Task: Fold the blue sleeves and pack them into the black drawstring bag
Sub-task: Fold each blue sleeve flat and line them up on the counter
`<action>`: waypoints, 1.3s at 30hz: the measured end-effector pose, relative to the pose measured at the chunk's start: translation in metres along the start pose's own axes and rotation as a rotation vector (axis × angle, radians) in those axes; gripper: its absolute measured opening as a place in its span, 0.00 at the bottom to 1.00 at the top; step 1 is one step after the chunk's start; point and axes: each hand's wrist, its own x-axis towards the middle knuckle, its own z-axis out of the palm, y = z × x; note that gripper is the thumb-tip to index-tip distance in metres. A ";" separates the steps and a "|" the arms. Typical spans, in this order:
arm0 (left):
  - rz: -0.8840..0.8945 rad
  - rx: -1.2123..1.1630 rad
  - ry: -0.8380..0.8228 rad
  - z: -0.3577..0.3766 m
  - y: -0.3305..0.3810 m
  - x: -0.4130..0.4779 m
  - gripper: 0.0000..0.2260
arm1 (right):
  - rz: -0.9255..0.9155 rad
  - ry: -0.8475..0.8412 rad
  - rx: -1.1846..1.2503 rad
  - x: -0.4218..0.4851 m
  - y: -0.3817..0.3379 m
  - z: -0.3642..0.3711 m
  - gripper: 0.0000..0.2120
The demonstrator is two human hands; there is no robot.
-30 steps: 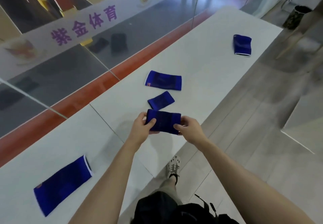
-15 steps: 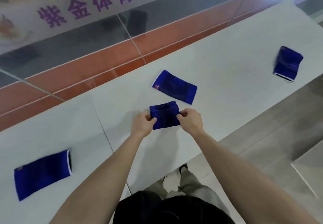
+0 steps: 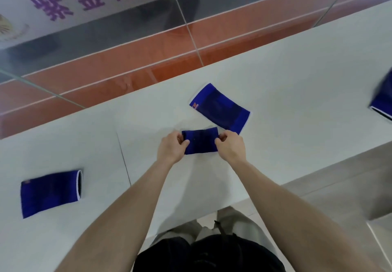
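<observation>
A folded blue sleeve (image 3: 200, 141) lies low over the white table (image 3: 297, 93), held at both ends. My left hand (image 3: 172, 147) pinches its left end and my right hand (image 3: 230, 145) pinches its right end. Just behind it a flat blue sleeve (image 3: 219, 108) with an orange logo lies on the table. Another flat blue sleeve (image 3: 49, 192) lies at the near left, and a third blue sleeve (image 3: 381, 99) is cut off by the right edge. A black bag (image 3: 207, 254) hangs at my waist at the bottom of the view, below the table edge.
A glass wall (image 3: 127, 38) with purple lettering runs along the table's far side. A seam (image 3: 124, 161) splits the tabletop left of my hands. Grey floor (image 3: 339, 186) lies beyond the table's near right edge.
The view has swung down and to the left. The folded sleeve that I held up over the small folded piece has come down onto the table, and that small piece is no longer seen separately.
</observation>
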 end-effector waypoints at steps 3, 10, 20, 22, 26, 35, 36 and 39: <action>-0.006 -0.005 -0.011 0.004 -0.005 0.006 0.07 | -0.020 -0.008 -0.028 0.003 0.001 0.002 0.06; -0.041 -0.122 -0.073 0.003 -0.007 0.005 0.06 | -0.038 -0.010 -0.065 0.006 0.005 0.008 0.04; 0.008 0.034 0.151 0.004 -0.003 0.001 0.10 | -0.075 0.014 -0.127 0.005 0.003 0.014 0.10; 0.012 -0.010 0.156 0.005 -0.002 0.000 0.10 | -0.075 0.016 -0.131 0.005 0.002 0.013 0.10; -0.003 -0.084 0.118 0.006 -0.006 0.003 0.08 | -0.057 0.022 -0.137 0.005 0.001 0.013 0.06; 0.000 0.032 0.016 0.006 -0.009 0.019 0.28 | -0.161 -0.018 -0.179 0.006 0.000 0.011 0.29; 0.025 0.063 -0.019 0.004 -0.005 0.020 0.29 | -0.197 -0.048 -0.226 0.006 -0.002 0.010 0.34; 0.028 0.120 -0.103 0.000 0.003 0.026 0.21 | -0.227 -0.111 -0.349 0.010 -0.009 0.007 0.31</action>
